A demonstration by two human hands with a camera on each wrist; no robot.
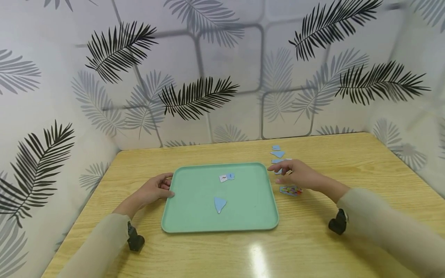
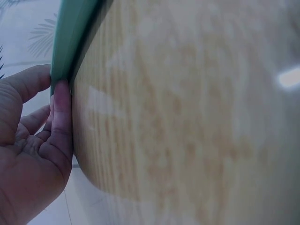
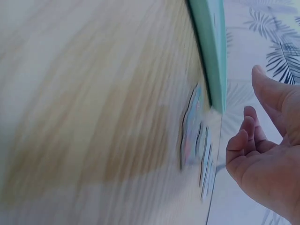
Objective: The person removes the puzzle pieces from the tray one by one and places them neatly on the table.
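A mint-green tray (image 1: pixel 250 204) lies on the table. My left hand (image 1: pixel 155 188) holds its left side, thumb on the rim and fingers on the outer side; the left wrist view shows this pinch on the tray edge (image 2: pixel 72 40). Two small joined flat pieces (image 1: pixel 227 177), one white and one blue, lie inside toward the back. A blue wedge-shaped piece (image 1: pixel 219 204) lies nearer the front. Just past the tray's right rim, my right hand (image 1: pixel 299 175) hovers with fingers loosely bent and nothing in them. Below it rests a multicoloured flat piece (image 1: pixel 291 190).
More light-blue flat pieces (image 1: pixel 278 154) lie in a row right of the tray, some partly hidden by the right hand. The wooden table (image 1: pixel 194 255) meets a leaf-patterned wall covering (image 1: pixel 236 127) at the back. Each wrist carries a small black camera (image 1: pixel 338 222).
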